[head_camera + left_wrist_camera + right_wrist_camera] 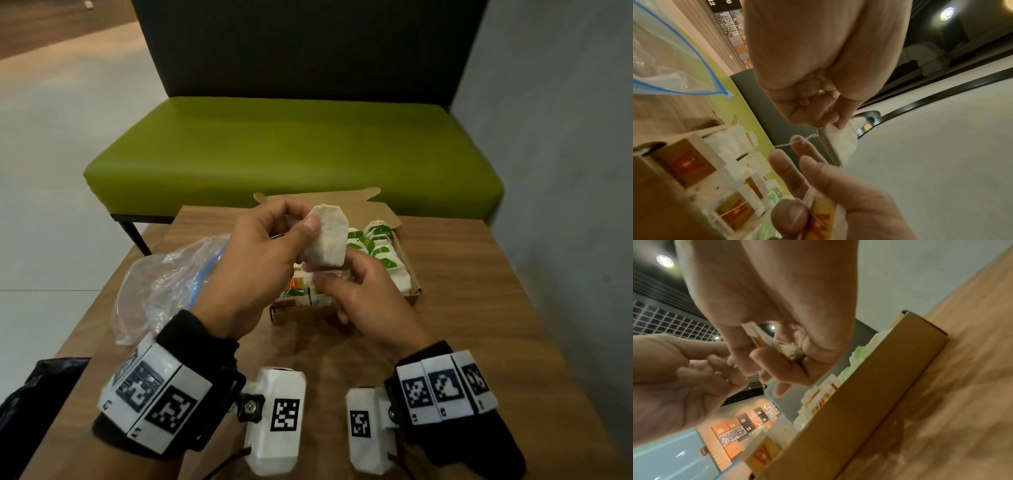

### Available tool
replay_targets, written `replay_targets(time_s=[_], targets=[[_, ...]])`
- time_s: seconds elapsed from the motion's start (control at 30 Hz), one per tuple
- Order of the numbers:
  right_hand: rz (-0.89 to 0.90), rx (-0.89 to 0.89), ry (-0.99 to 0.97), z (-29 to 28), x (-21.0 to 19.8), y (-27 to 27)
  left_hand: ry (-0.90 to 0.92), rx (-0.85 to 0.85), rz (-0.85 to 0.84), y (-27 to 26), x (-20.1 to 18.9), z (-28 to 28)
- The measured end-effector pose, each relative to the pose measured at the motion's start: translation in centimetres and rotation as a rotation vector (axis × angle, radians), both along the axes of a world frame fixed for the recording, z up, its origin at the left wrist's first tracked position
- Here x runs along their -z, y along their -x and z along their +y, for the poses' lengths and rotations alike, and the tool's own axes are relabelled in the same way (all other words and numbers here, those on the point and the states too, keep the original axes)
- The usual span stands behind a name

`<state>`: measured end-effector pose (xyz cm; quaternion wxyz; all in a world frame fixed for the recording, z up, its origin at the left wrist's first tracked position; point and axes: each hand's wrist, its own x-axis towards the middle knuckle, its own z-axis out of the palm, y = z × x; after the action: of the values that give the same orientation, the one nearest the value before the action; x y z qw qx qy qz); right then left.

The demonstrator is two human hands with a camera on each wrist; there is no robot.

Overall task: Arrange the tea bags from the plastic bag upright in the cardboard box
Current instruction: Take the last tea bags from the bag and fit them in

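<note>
at nine o'clock on the wooden surface (479,308) we see the clear plastic bag (164,281), crumpled, its blue zip edge turned toward the middle. whether any tea bags remain inside, we cannot tell.

just right of it, our left hand (260,260) is raised above the surface with thumb and fingers pinching a white tea bag (327,240) by its upper left edge. the tea bag hangs in the air over the near left part of the cardboard box (412,294), touching nothing but our hands. in the left wrist view a thin white string (797,141) runs from the tea bag toward the other hand's fingers.

at five o'clock from the tea bag, our right hand (363,294) sits just below it, fingers curled, the thumb and forefinger pinching a small paper tag (820,219) printed in orange and yellow.

behind both hands the cardboard box lies open on the surface, lid flap folded back toward twelve o'clock. rows of tea bags (387,253) stand upright inside; those on the right carry green tags, those on the near left carry orange ones.

beyond the surface at twelve o'clock stands a green bench (291,150) with a dark backrest.
</note>
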<state>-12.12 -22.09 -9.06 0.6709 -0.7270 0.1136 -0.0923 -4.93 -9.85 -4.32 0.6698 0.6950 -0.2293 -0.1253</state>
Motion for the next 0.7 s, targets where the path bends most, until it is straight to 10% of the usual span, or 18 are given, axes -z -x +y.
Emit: replay_targets(time_s=[0.33, 0.7], targets=[[-0.025, -0.084, 0.332, 0.6, 0.1, 0.5, -0.114, -0.263, -0.169, -2.1, 2.1, 0.3], [-0.146, 0.110, 0.070, -1.4, -0.8, 0.3, -0.241, -0.222, -0.241, -1.9, 0.6, 1.0]])
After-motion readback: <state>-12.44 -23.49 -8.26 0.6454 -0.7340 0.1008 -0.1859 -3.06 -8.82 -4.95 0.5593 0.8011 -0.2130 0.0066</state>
